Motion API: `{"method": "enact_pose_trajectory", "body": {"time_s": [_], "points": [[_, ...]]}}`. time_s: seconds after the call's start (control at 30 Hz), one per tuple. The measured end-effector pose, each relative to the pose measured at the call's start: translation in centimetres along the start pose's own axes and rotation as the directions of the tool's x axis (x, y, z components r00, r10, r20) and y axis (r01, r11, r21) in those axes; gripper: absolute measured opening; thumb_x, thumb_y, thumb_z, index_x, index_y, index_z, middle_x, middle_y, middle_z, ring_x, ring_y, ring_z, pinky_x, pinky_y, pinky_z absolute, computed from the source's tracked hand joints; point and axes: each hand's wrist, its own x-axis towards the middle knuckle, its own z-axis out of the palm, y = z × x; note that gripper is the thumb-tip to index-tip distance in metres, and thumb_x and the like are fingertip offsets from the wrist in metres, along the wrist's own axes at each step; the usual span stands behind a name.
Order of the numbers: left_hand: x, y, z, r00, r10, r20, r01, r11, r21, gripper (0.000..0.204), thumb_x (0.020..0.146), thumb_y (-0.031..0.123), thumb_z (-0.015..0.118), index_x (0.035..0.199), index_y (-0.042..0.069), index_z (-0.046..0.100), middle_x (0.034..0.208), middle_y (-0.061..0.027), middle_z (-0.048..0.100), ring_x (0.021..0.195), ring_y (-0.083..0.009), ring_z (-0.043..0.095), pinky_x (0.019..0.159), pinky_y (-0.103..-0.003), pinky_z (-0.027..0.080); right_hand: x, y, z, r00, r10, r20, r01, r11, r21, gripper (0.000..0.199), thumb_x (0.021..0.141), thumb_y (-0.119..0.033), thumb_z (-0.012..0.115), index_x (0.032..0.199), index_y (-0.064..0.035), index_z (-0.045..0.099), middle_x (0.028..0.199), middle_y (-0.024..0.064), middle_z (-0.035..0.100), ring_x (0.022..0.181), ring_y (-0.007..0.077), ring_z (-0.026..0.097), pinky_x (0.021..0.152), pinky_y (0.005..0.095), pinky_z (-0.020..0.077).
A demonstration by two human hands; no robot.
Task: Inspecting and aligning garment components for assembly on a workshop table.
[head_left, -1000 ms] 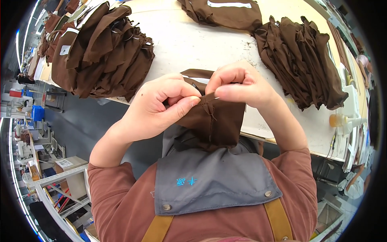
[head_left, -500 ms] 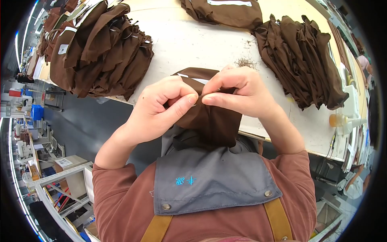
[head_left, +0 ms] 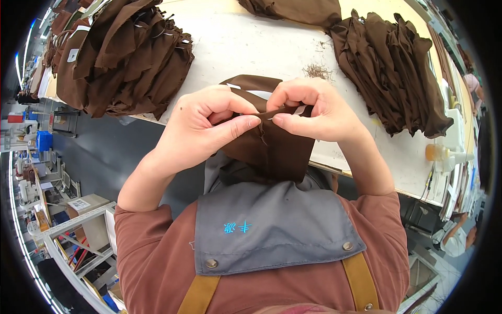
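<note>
A brown fabric piece (head_left: 285,152) hangs over the near edge of the table and down toward my apron. My left hand (head_left: 209,123) pinches its raised fold between thumb and forefinger. Close beside it, my right hand (head_left: 311,110) pinches the same fold, thumb below and fingers above. A short stretch of the edge runs between the two pinches, with loose thread ends dangling under it. A white strip (head_left: 260,94) shows on the cloth behind my fingers.
A tall heap of brown fabric pieces (head_left: 130,63) stands at the table's left, another stack (head_left: 389,73) at the right. More brown cloth (head_left: 298,9) lies at the far side. Thread scraps (head_left: 317,71) litter the white tabletop (head_left: 235,47). A small bottle with amber liquid (head_left: 435,153) stands at the right edge.
My fingertips have drawn slightly apart, so more of the fold and its loose threads show between them. Both hands still grip the cloth. The whole view has shifted a little.
</note>
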Motion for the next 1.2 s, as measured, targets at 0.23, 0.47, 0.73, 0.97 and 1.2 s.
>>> {"method": "enact_pose_trajectory", "body": {"time_s": [0.23, 0.47, 0.73, 0.97, 1.2], "points": [[-0.2, -1.0, 0.5, 0.998, 0.054, -0.039, -0.057, 0.996, -0.074, 0.010, 0.092, 0.008, 0.064, 0.093, -0.001, 0.068, 0.084, 0.0026, 0.060, 0.068, -0.0013, 0.048, 0.058, -0.019, 0.038, 0.0, 0.2, 0.0, 1.000, -0.030, 0.005, 0.030, 0.999, 0.014, 0.011, 0.082, -0.009, 0.065, 0.090, -0.0028, 0.065, 0.075, -0.0044, 0.056, 0.068, 0.0036, 0.047, 0.060, 0.0207, 0.0356], [0.6, -0.4, -1.4, 0.992, -0.053, 0.115, 0.070, 0.985, -0.155, 0.033, 0.094, 0.019, 0.046, 0.094, -0.008, 0.066, 0.084, -0.0022, 0.056, 0.081, -0.0093, 0.051, 0.074, -0.022, 0.038, 0.0, 1.0, -0.2, 0.996, 0.089, -0.028, -0.080, 0.971, 0.227, 0.016, 0.083, -0.017, 0.064, 0.090, -0.0020, 0.065, 0.075, -0.0056, 0.055, 0.068, 0.0030, 0.045, 0.059, 0.0198, 0.0330], [0.9, -0.9, -1.8, 0.993, -0.035, 0.110, 0.046, 0.994, -0.099, 0.017, 0.093, 0.009, 0.055, 0.095, -0.002, 0.068, 0.092, -0.0027, 0.057, 0.083, -0.0102, 0.051, 0.077, -0.025, 0.040, 0.5, 0.3, -0.3, 0.989, 0.138, -0.045, -0.124, 0.964, 0.237, 0.015, 0.086, -0.015, 0.065, 0.090, -0.0012, 0.067, 0.076, -0.0049, 0.059, 0.071, 0.0025, 0.049, 0.062, 0.0189, 0.0369], [3.4, 1.8, -2.8, 0.712, 0.691, -0.125, -0.323, 0.480, 0.816, 0.029, 0.084, 0.012, 0.069, 0.113, 0.009, 0.066, 0.103, -0.0062, 0.059, 0.088, -0.0207, 0.055, 0.082, -0.034, 0.042, 2.2, -3.2, -2.2, 0.934, -0.067, -0.352, 0.090, 0.995, 0.051, 0.017, 0.089, -0.016, 0.069, 0.095, -0.0010, 0.069, 0.086, -0.0053, 0.064, 0.080, 0.0015, 0.054, 0.071, 0.0184, 0.0436], [1.5, 4.5, -0.3, 0.743, 0.662, -0.100, -0.575, 0.707, 0.411, 0.095, 0.070, 0.029, 0.085, 0.144, 0.001, 0.033, 0.129, -0.0160, 0.055, 0.115, -0.0326, 0.056, 0.100, -0.040, 0.042, 4.6, -12.6, -0.8, 0.561, -0.489, -0.668, 0.484, 0.848, -0.214, 0.012, 0.093, -0.010, 0.063, 0.098, -0.0002, 0.066, 0.077, -0.0036, 0.063, 0.067, 0.0002, 0.053, 0.058, 0.0143, 0.0397]]}}
